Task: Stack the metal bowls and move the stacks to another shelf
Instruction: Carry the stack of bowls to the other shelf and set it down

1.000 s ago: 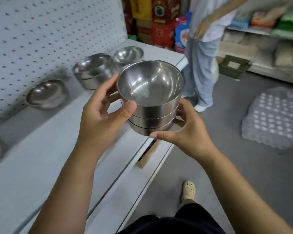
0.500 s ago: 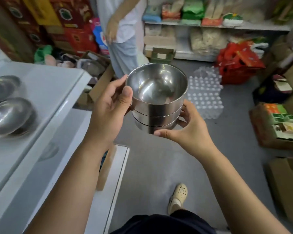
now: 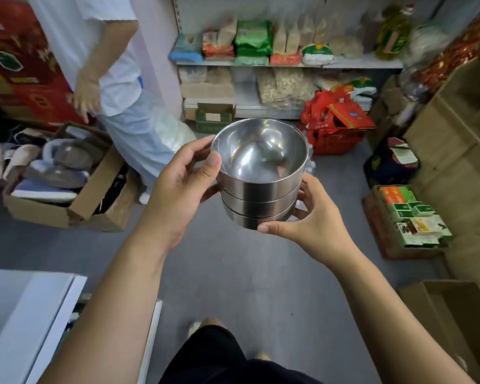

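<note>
A stack of three shiny metal bowls (image 3: 261, 187) is held in the air over the grey floor, in the middle of the head view. My left hand (image 3: 180, 187) grips the stack from the left, thumb on the top bowl's rim. My right hand (image 3: 308, 217) cups the stack from the right and below, thumb along the bottom bowl. The top bowl is empty inside. The fingers behind the stack are hidden.
The white shelf (image 3: 25, 314) shows at lower left. A person in white (image 3: 114, 87) stands ahead left beside an open carton of slippers (image 3: 56, 176). A stocked shelf (image 3: 283, 62) lines the back wall. Red bags (image 3: 333, 126) and cardboard boxes (image 3: 408, 223) crowd the right.
I have turned right, away from the white shelf with its remaining bowls, which are now out of view. The stack stays gripped in both hands and faces the aisle and back shelves.
</note>
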### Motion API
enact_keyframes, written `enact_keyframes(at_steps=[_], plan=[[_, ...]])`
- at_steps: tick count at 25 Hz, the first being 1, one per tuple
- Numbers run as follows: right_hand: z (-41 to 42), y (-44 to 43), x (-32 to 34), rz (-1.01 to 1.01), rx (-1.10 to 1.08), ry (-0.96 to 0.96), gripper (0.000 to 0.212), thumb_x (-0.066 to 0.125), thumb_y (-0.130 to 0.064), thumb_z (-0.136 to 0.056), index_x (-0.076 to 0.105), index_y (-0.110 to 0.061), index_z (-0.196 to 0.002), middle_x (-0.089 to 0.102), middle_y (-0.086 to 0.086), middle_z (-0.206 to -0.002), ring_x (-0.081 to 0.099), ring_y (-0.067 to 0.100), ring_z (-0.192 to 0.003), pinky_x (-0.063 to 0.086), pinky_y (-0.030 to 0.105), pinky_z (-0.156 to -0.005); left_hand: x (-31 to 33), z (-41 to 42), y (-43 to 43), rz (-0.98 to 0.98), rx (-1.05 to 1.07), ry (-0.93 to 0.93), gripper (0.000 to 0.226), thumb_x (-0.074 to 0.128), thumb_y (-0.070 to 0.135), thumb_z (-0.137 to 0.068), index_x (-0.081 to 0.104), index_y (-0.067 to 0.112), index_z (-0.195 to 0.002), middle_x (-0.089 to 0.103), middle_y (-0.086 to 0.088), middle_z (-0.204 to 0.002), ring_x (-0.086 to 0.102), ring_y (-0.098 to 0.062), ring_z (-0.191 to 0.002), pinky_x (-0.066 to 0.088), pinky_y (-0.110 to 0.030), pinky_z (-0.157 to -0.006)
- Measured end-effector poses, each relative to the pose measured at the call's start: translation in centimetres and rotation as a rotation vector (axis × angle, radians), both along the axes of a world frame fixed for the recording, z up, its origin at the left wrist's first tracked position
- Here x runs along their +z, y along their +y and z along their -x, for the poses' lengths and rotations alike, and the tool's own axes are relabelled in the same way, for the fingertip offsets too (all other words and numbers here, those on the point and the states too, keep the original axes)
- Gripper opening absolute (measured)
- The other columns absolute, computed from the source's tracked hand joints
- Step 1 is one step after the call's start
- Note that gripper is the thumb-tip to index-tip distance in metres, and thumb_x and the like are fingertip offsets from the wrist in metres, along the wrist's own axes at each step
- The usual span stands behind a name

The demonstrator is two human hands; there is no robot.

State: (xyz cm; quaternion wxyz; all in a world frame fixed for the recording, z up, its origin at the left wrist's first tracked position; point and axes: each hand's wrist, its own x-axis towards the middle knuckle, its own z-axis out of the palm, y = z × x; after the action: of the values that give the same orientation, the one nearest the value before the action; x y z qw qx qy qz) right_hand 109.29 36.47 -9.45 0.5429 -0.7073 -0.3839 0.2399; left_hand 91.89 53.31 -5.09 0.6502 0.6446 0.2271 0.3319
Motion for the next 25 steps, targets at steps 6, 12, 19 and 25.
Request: enact_keyframes(at_steps=[6, 12, 19, 25], plan=[[-8.1, 11.0, -0.8, -0.032, 0.012, 0.027, 0.108, 0.102, -0.037, -0.048, 0.051, -0.028, -0.142, 0.064, -0.023, -0.128, 0.06, -0.001, -0.122, 0.051, 0.011, -0.092, 0.0, -8.1, 11.3, -0.001, -0.041, 0.005, 0.049, 0.075, 0.044, -0.091, 0.063, 0.028, -0.135, 0.075, 0.017, -0.12, 0.071, 0.0, -0.11, 0.06, -0.032, -0.094], [-16.0, 27.1, 0.4, -0.105, -0.064, 0.045, 0.103, 0.104, -0.025, -0.053, 0.052, -0.029, -0.141, 0.065, -0.019, -0.131, 0.06, 0.001, -0.123, 0.053, 0.017, -0.096, 2.7, -17.4, 28.4, -0.083, -0.114, 0.04, 0.059, 0.07, 0.043, -0.088, 0.061, 0.023, -0.142, 0.075, 0.014, -0.118, 0.07, -0.003, -0.112, 0.06, -0.035, -0.096], [-25.3, 40.7, 0.8, -0.148, -0.14, 0.054, 0.105, 0.104, -0.022, -0.052, 0.052, -0.027, -0.143, 0.065, -0.021, -0.131, 0.062, -0.001, -0.122, 0.052, 0.015, -0.095, 3.6, -27.8, 42.8, -0.101, -0.206, 0.045, 0.054, 0.067, 0.037, -0.091, 0.06, 0.021, -0.142, 0.07, 0.011, -0.128, 0.069, -0.001, -0.109, 0.06, -0.029, -0.088], [-36.2, 50.3, -0.1, -0.13, -0.112, 0.036, 0.105, 0.103, -0.023, -0.053, 0.051, -0.024, -0.144, 0.064, -0.014, -0.135, 0.06, -0.001, -0.123, 0.05, 0.011, -0.094, 2.5, -38.3, 52.2, -0.114, -0.177, 0.053, 0.05, 0.072, 0.049, -0.094, 0.063, 0.031, -0.139, 0.07, 0.013, -0.132, 0.071, -0.003, -0.112, 0.061, -0.031, -0.09]])
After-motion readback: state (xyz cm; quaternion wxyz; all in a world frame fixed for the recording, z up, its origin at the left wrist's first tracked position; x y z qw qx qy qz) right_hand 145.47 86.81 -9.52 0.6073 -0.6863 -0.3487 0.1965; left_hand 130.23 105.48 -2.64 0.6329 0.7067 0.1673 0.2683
